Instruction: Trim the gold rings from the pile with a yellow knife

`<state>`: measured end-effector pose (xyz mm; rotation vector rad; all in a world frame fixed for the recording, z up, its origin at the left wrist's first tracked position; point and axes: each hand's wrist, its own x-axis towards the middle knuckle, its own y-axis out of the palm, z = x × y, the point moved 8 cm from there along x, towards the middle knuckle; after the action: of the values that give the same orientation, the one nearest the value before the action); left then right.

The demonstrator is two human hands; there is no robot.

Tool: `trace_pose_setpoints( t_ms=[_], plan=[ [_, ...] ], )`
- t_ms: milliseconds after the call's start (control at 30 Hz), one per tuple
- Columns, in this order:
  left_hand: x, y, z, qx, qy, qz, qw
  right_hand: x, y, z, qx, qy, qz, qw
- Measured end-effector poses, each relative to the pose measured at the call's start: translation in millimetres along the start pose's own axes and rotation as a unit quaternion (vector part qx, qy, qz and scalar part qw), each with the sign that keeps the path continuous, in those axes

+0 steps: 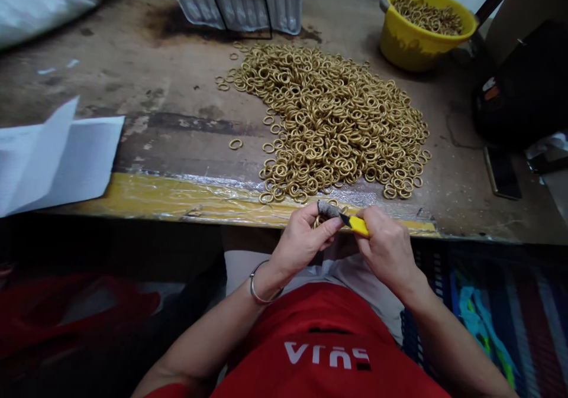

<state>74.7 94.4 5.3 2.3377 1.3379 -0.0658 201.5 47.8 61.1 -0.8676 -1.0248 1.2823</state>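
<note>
By the bench [177,149], right hand [388,247] grips knife [355,225], blade pointing at clenched left hand [304,238].

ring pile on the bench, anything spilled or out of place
A few brass rings lie apart from the pile: one ring sits alone to its left, and a handful lie loose by its upper-left corner. The front edge of the bench is patched with wrinkled yellow tape.

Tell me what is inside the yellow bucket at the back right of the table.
Gold rings fill the yellow bucket, heaped almost to its rim. Only the top layer shows; anything lower down and the bucket's bottom are covered.
</note>
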Motion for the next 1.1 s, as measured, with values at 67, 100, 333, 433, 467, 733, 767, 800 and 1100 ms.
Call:
trace_pose_setpoints(
  t_ms=[67,100,333,433,467,733,767,800,1100],
  plan=[
    [0.0,-0.5,1.1,0.011,0.009,0.001,1.000,-1.4,2.7,2.0,-0.040,-0.003,0.001,0.999],
    [0.5,-1.2,1.7,0.018,0.015,0.001,1.000,-1.0,3.4,3.3,-0.056,-0.004,0.001,0.998],
    [1.6,-7.3,-6.1,0.096,0.078,0.014,0.992,15.7,9.4,1.1,-0.140,0.012,0.048,0.989],
    [-8.4,-8.3,-15.7,0.100,0.086,0.031,0.991,26.9,8.0,-37.1,-0.168,0.116,0.076,0.976],
    [-12.4,-7.2,-17.7,0.091,0.083,0.047,0.991,28.6,4.4,-53.1,-0.160,0.167,0.069,0.970],
    [-13.2,-9.6,-5.5,0.010,0.055,0.071,0.996,18.8,42.1,-15.2,0.572,0.171,0.152,0.788],
    [-12.4,-10.3,-6.0,0.033,0.067,0.067,0.995,15.7,46.3,-7.7,0.608,0.182,0.151,0.758],
    [-12.4,-10.9,-7.3,0.057,0.080,0.064,0.993,13.4,49.0,-2.8,0.630,0.192,0.144,0.739],
    [-15.6,-33.4,4.3,0.022,0.010,-0.025,0.999,21.0,-4.6,1.6,0.421,0.035,0.009,0.906]
  ],
)
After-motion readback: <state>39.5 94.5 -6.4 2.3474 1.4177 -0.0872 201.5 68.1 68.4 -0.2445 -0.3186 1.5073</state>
